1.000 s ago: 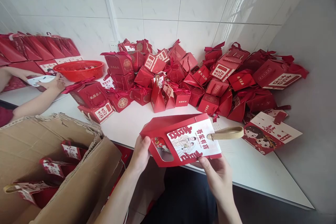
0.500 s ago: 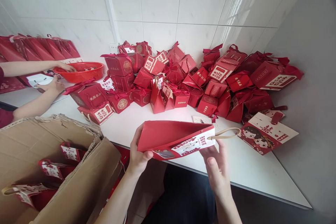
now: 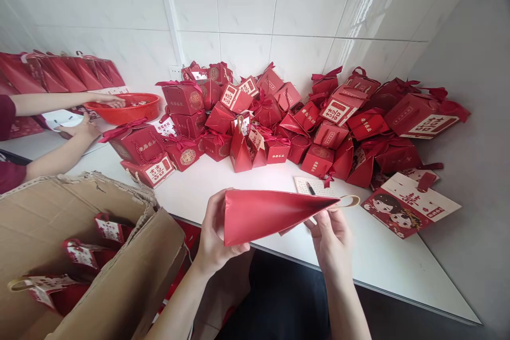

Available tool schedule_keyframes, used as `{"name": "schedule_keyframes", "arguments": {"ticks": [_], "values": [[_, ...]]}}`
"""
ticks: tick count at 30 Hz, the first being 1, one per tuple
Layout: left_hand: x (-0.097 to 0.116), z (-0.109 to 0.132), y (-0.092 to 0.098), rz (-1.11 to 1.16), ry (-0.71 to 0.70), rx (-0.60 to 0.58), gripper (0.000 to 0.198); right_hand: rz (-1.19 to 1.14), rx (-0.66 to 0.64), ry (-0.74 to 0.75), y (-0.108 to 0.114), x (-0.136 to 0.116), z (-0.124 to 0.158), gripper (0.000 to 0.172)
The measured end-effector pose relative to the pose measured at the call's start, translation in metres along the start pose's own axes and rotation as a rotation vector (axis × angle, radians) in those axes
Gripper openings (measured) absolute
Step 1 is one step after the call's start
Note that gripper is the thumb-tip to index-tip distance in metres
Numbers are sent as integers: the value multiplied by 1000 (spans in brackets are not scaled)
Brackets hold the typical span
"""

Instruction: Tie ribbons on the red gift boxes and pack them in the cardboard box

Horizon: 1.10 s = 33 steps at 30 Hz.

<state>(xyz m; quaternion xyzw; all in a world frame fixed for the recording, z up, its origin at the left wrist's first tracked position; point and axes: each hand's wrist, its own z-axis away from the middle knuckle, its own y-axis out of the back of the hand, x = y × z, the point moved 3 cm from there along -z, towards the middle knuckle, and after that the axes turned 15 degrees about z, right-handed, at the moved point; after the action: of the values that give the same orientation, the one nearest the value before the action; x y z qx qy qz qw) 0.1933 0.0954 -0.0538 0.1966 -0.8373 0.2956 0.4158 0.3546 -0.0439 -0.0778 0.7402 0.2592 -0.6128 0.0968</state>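
Note:
Above the table's front edge I hold a red wedge-shaped paper gift box [image 3: 266, 215] on its side, its plain red side panel facing up. My left hand [image 3: 215, 236] grips the wide base end, thumb below and fingers behind. At the narrow top end, my right hand [image 3: 330, 239] pinches the edge near the beige loop handle [image 3: 350, 201]. The box's printed face is turned down, out of sight. Just behind it on the white table lies a handwritten note [image 3: 314, 186] with a black pen [image 3: 311, 188] on it.
Red gift boxes [image 3: 269, 109] are heaped along the tiled wall. A flat printed box [image 3: 410, 204] lies at right. A cardboard carton [image 3: 167, 244] with several boxes stands at lower left. Beyond it, a co-worker's hand [image 3: 109, 100] reaches into an orange basin [image 3: 129, 111].
The box has rolled so that its printed, windowed face went out of view and its red side came up. My right hand, open beside it before, has closed on the top end.

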Motion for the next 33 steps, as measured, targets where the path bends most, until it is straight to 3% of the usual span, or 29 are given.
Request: {"name": "schedule_keyframes", "arguments": {"ticks": [4, 6, 8, 11, 13, 16, 20, 22, 26, 33], "values": [[-14, 3, 1, 168, 248, -64, 62, 89, 85, 44, 2, -6, -1, 24], [-22, 4, 5, 205, 306, -36, 58, 201, 105, 68, 1, -12, -3, 26], [-20, -1, 9, 154, 178, 40, 55, 349, 107, 129, -3, -20, -7, 26], [1, -13, 4, -50, -104, 90, 41, 549, 86, 232, -12, -31, -11, 25], [17, -25, -9, -193, -146, 2, 26, 627, 37, 286, -19, -37, -13, 24], [28, -43, -32, -289, -97, -181, 13, 669, -57, 362, -31, -42, -15, 21], [12, -58, -40, -338, -106, -263, 3, 669, -163, 507, -40, -41, -23, 15], [-4, -60, -39, -375, -147, -323, 8, 676, -194, 550, -40, -34, -29, 14], [-28, -56, -37, -387, -214, -396, 24, 666, -215, 488, -36, -14, -33, 17], [-31, -52, -44, -405, -283, -370, 32, 596, -150, 490, -35, -1, -28, 9]]}}
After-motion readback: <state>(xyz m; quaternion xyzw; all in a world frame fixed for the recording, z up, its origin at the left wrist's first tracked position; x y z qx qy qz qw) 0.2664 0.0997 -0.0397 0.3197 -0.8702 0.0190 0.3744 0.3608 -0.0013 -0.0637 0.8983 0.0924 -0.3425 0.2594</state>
